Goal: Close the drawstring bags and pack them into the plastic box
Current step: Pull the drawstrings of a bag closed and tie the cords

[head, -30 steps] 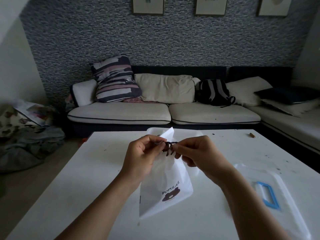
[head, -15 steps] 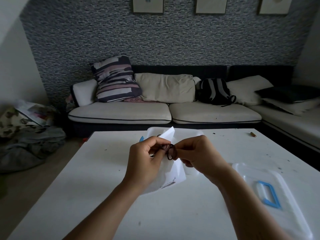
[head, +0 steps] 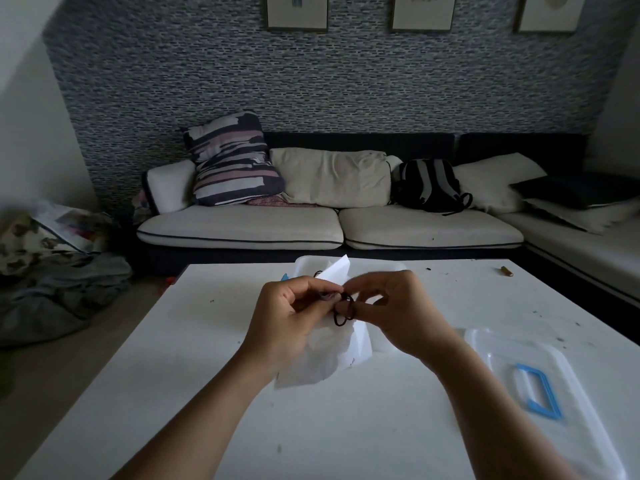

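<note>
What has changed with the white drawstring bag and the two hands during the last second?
The white drawstring bag was hanging flat with its bear print showing; now it is gathered and crumpled under the left hand, print hidden. The dark cord loops hang lower. Both hands, the right hand included, still pinch the cord. The clear lid with blue handle stayed in place.

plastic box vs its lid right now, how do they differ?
The plastic box sits at the table's far edge, mostly hidden behind both hands and the bag; the lid lies flat at near right, in full view. The lid carries a blue handle; no handle shows on the box. Both are translucent white plastic.
</note>
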Available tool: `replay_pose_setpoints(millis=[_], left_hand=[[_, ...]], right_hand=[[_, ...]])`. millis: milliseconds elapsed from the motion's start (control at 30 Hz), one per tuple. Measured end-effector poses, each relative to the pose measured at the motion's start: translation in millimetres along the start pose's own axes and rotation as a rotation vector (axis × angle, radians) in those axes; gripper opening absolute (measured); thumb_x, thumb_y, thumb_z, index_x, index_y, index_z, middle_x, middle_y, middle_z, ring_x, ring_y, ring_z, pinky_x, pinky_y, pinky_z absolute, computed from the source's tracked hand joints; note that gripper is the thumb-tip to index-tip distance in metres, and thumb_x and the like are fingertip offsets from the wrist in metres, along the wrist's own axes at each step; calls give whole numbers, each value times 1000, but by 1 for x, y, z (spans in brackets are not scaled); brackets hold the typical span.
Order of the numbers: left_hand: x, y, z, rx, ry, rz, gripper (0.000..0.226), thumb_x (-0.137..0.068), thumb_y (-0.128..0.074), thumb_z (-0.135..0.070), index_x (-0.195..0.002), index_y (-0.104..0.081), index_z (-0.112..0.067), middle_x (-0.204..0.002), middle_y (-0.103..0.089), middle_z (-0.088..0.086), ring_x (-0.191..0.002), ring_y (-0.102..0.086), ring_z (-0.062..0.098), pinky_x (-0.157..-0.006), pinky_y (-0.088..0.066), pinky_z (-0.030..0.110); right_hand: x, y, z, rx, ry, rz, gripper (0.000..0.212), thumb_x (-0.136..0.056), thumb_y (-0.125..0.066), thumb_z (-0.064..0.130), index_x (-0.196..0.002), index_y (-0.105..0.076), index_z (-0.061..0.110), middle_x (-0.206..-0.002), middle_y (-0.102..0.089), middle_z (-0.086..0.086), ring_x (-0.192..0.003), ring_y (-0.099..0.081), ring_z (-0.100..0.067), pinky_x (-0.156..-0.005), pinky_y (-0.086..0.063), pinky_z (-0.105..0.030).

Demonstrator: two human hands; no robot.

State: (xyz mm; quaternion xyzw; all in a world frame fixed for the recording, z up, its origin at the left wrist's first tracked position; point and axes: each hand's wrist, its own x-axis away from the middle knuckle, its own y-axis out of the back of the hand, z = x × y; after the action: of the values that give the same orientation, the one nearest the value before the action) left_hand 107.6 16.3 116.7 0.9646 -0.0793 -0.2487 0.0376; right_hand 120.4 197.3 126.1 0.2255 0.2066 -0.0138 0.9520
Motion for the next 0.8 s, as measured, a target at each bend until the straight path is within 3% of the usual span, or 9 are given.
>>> replay_pose_setpoints(millis=[100,300,467,533,633,700,800], left_hand=[[2,0,0,-91,-95,-66,30,-86,-71,4,-86,-79,-26,-84,-78,-9,-84,-74,8,-78,-56,20],[1,1,-1,-129,-146,-74,25,-86,-72,-1,-89,-80,-25,-86,-77,-11,-88,-73,9,-83,-56,24],[-4,5,-6,83,43,5,18,-82,-74,-1,-85,-82,-18,-87,-78,4,-88,-74,17,-82,-55,26],[-5,8,-10,214,140,60,13,-77,-75,-5,-83,-82,-14,-86,-78,12,-84,-74,20,-78,-56,24],[-4,12,-12,301,216,111,12,-72,-74,-9,-82,-81,-11,-86,-77,16,-80,-74,21,-73,-56,23],[-4,13,-11,231,176,107,14,-78,-74,-1,-83,-81,-11,-86,-77,14,-81,-74,20,-75,-56,23],[-6,14,-8,-38,-4,87,25,-83,-72,7,-85,-81,-16,-82,-77,1,-80,-73,14,-77,-56,21]], right_hand=[[2,-8,0,-200,-18,1,11,-79,-81,8,-90,-80,8,-84,-78,-4,-85,-74,-20,-88,-59,-38],[3,-9,2,-343,-17,-32,4,-77,-80,0,-78,-79,4,-84,-77,-14,-85,-73,-26,-92,-57,-42],[6,-9,5,-321,21,-21,5,-80,-76,-5,-77,-75,0,-78,-76,-11,-78,-71,-18,-79,-56,-32],[7,-11,5,-262,16,-9,6,-82,-76,0,-78,-76,4,-78,-76,-8,-77,-69,-19,-78,-57,-43],[7,-13,5,-193,11,6,6,-79,-78,20,-79,-75,14,-80,-75,-7,-74,-67,-34,-78,-54,-56],[5,-15,4,-110,28,-8,10,-76,-74,28,-78,-73,18,-76,-74,-9,-73,-66,-40,-73,-55,-55],[4,-19,3,4,54,-55,7,-76,-73,22,-76,-68,18,-71,-70,-13,-60,-57,-33,-56,-50,-46]])
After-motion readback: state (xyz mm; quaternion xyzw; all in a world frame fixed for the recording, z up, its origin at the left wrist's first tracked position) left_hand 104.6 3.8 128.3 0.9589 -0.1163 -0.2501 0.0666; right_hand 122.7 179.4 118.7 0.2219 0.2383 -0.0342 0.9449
